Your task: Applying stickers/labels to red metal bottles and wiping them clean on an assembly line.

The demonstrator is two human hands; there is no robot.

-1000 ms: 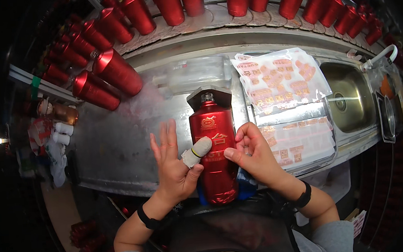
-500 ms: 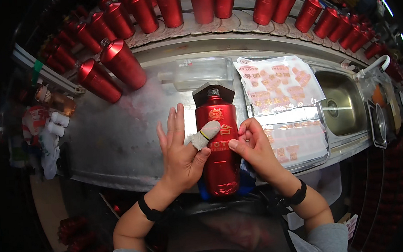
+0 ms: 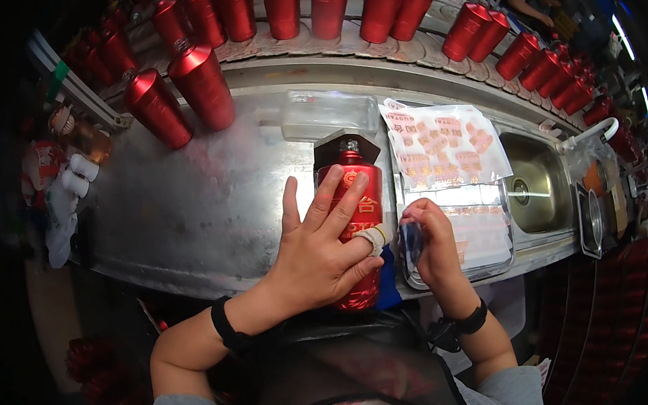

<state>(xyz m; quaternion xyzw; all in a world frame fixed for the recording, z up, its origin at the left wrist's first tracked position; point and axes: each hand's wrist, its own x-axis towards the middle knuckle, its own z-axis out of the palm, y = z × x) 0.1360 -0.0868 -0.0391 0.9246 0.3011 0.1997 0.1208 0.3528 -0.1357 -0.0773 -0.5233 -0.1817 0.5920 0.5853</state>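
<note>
A glossy red bottle [image 3: 366, 192] with gold markings lies in front of me, its neck pointing away and resting in a dark angular holder [image 3: 325, 154]. My left hand [image 3: 316, 251] is spread across the bottle, fingers apart. A pale cloth finger cover with a yellow band [image 3: 373, 238] sits on one of its fingers, against the bottle's right side. Just right of the bottle, my right hand [image 3: 436, 244] is closed around a small dark bluish flat piece [image 3: 412, 243], whose kind I cannot make out. The bottle's lower middle is hidden under my left hand.
Transfer sheets with red and gold prints [image 3: 446, 143] lie on a metal tray [image 3: 491, 269] to the right. Beyond stands a sink [image 3: 536, 212]. Two red bottles [image 3: 202, 87] stand at back left; a clear box [image 3: 326, 115] lies behind. Several bottles line a conveyor [image 3: 315, 53].
My left hand has moved right, over the bottle, covering its middle. My right hand has left the bottle's edge, and a small dark bluish flat piece now shows in it. The view has shifted slightly.
</note>
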